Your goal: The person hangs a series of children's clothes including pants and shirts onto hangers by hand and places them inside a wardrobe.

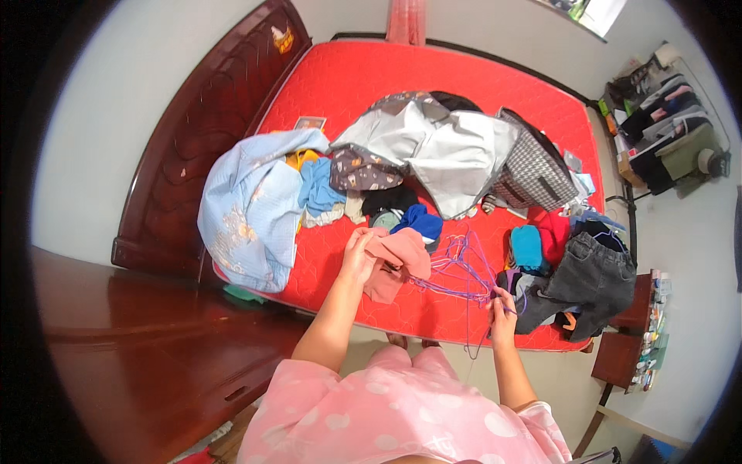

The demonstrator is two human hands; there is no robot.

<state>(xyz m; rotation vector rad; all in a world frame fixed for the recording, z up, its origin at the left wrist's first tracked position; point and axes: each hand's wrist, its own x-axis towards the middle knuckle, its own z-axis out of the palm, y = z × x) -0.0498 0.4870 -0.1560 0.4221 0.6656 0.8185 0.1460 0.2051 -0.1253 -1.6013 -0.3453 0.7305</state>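
Observation:
My left hand (360, 255) grips a salmon-pink cloth garment (400, 252) above the front part of the red mattress (330, 290). To the right, my right hand (502, 307) is closed on a purple wire hanger (469, 333), part of which hangs past the mattress edge. More purple and pink wire hangers (458, 261) lie between my hands. Just beyond the pink garment is a royal blue garment (418, 221). Dark grey jeans (594, 269) with an elastic waist, with a hanger at the waist, lie right of my right hand, near a folded teal cloth (526, 246).
A light blue quilted cover (255, 214) lies at the left by the wooden headboard (214, 127). Silver-lined fabric (446, 151) and a houndstooth storage bag (536, 168) lie across the middle. A wooden cabinet (174, 359) stands at lower left, small shelves (617, 356) at right.

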